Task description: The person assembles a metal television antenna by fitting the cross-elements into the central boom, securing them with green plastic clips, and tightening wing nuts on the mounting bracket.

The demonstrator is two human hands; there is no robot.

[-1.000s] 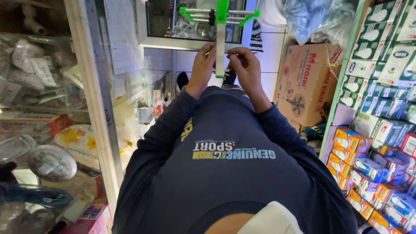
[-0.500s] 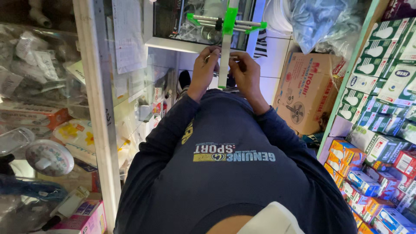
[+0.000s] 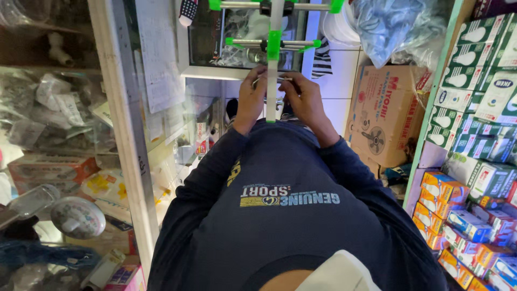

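Nearest: your dark long-sleeved top fills the lower frame; both sleeves run forward to the hands, elbows tucked in, likely because the aisle is narrow.
Left hand [image 3: 251, 97]: it sits just left of the white upright bar, fingers curled together and pinching what looks like a thin metal rod at the bar; the tips themselves are partly hidden.
Right hand [image 3: 306, 99]: it mirrors the left on the other side of the bar, fingers bent and pressed close, gripping the same spot; I judge the two hands steady the piece from both sides so it stays square.
White bar [image 3: 273, 81]: you hold it upright before your chest, its lower end capped in green just below your hands, its top running out of the frame.
Cross rods [image 3: 272, 43]: metal rods with green end caps cross the bar above your hands, a lower short pair and a longer one higher up, both about level.
Left edge: the white frame post [image 3: 126, 145] of a glass display case stands near your left elbow, with packed goods behind the glass.
Right edge: shelves of small boxed goods [image 3: 474, 178] stand near your right arm, and a cardboard box [image 3: 388, 113] sits farther ahead on the right.
Open room: free space lies mainly forward and upward along the bar; sideways there is little.
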